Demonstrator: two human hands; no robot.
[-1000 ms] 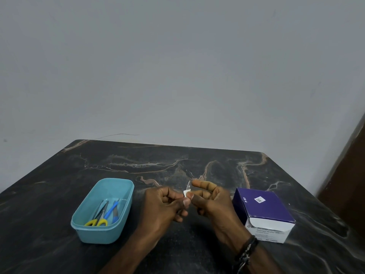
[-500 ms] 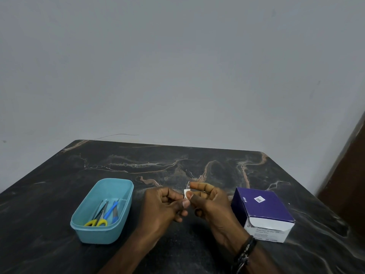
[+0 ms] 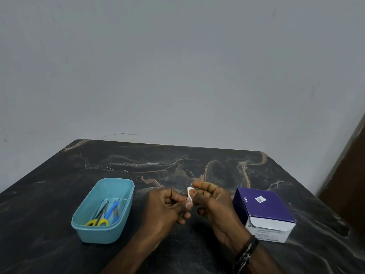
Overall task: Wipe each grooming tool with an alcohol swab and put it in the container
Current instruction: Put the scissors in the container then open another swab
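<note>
My left hand [image 3: 167, 206] and my right hand [image 3: 212, 202] meet over the middle of the dark table [image 3: 177, 161]. Between their fingertips they pinch a small white alcohol swab packet [image 3: 190, 193], each thumb pressed on it. A light blue container [image 3: 104, 232] stands to the left of my hands. Inside it lie yellow-handled scissors [image 3: 97, 221], a blue-handled tool [image 3: 112, 209] and thin metal tools, partly hidden by the container's wall.
A purple and white box of alcohol swabs [image 3: 263, 212] sits just right of my right hand. The table's back edge runs along a grey wall. A brown panel [image 3: 351, 175] rises at the far right.
The swab packet has sunk a little lower between my fingers, and my right fingers have curled closer over it. Both hands stay in the same place.
</note>
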